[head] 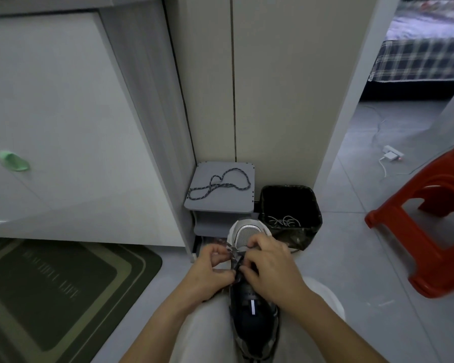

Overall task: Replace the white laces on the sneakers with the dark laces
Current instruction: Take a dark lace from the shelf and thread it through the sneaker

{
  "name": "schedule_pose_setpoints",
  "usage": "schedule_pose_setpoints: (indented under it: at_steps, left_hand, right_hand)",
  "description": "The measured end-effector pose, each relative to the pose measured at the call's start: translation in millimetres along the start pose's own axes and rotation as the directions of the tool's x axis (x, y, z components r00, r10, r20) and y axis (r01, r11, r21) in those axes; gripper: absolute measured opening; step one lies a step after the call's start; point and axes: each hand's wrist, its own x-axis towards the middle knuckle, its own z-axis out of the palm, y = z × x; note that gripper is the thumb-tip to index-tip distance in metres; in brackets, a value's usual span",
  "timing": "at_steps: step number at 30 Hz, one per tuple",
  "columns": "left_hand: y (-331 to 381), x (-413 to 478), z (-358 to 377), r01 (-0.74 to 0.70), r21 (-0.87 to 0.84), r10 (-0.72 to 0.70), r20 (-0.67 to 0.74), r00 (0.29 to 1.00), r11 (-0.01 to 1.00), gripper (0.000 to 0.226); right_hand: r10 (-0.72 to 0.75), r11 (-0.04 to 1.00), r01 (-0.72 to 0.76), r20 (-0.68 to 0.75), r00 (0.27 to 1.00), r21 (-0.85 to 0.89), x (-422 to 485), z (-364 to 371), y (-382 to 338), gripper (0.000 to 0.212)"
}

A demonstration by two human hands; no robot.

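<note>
Sneaker (252,313) lies on the knee, toe away, left hand (210,271) and right hand (271,271) both pinching the dark lace (233,255) over its eyelets and hiding them, spare lace (218,186) on grey shelf (220,205) beyond, white laces (283,221) in bin (315,205), red stool (430,231) right.

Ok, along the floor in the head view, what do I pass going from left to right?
Green mat → grey stand with a spare dark lace on top → black bin holding white laces → red stool.
</note>
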Motion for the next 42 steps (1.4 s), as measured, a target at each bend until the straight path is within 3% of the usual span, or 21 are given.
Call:
schedule_pose_setpoints:
  at_steps: [2,6,7,11,14,16,18,19,21,24,28,33,37,42]
  left_hand:
    - [0,1,1,-0.038,0.064,0.038,-0.006,0.999,0.997,0.047]
    - [-2,5,0,-0.037,0.186,0.039,-0.004,0.999,0.982,0.010]
    - [-5,6,-1,-0.031,0.236,0.037,-0.022,0.999,0.971,0.009]
    - [-7,5,-8,-0.128,0.639,0.238,-0.088,0.967,0.758,0.012]
    - [-8,2,-18,-0.113,0.709,0.371,-0.221,0.902,0.696,0.006]
    - [-9,0,-24,-0.086,0.667,0.352,-0.274,0.895,0.740,0.009]
    - [-8,-4,-22,-0.091,0.532,0.275,-0.279,0.920,0.842,0.012]
    - [-7,-6,-19,-0.106,0.419,0.246,-0.296,0.923,0.902,0.012]
    - [-3,-9,-12,-0.144,0.156,0.195,-0.392,0.899,0.977,0.005]
    - [4,-8,-7,-0.194,-0.049,0.152,-0.449,0.881,0.980,0.004]
    - [12,-3,-4,-0.189,-0.076,0.145,-0.395,0.907,0.979,0.022]
    - [12,5,-3,-0.108,0.035,0.113,-0.326,0.939,0.994,0.006]
    - [9,12,-1,-0.064,-0.019,0.054,-0.349,0.936,0.998,0.015]
    - [10,15,1,-0.002,-0.039,-0.010,-0.288,0.957,0.999,0.011]
  right_hand:
    - [0.023,0.998,-0.025,0.038,0.999,0.062,-5,-2,4,0.018]
    - [0.105,0.975,-0.117,0.071,0.992,0.191,-16,-14,21,0.030]
    - [0.126,0.970,-0.137,0.070,0.990,0.199,-19,-16,26,0.033]
    - [0.172,0.972,-0.176,0.035,0.984,0.155,-26,-29,39,0.038]
    - [0.246,0.955,-0.246,0.022,0.969,0.164,-38,-40,53,0.042]
    - [0.314,0.935,-0.315,0.032,0.949,0.164,-45,-40,62,0.038]
    - [0.341,0.930,-0.343,0.039,0.939,0.134,-44,-37,59,0.020]
    - [0.327,0.939,-0.328,0.030,0.945,0.102,-40,-34,55,0.015]
    - [0.263,0.964,-0.263,0.016,0.965,0.041,-27,-25,39,0.041]
    - [0.112,0.994,-0.112,-0.036,0.993,-0.001,-6,-14,13,0.026]
    - [0.116,0.992,-0.112,0.064,0.991,-0.065,12,-1,1,0.024]
    - [0.062,0.991,-0.050,0.096,0.993,-0.125,18,2,0,0.018]
    - [0.070,0.997,-0.068,0.061,0.996,-0.043,8,-3,10,0.010]
    - [0.225,0.974,-0.223,-0.054,0.973,0.026,-16,-22,40,0.022]
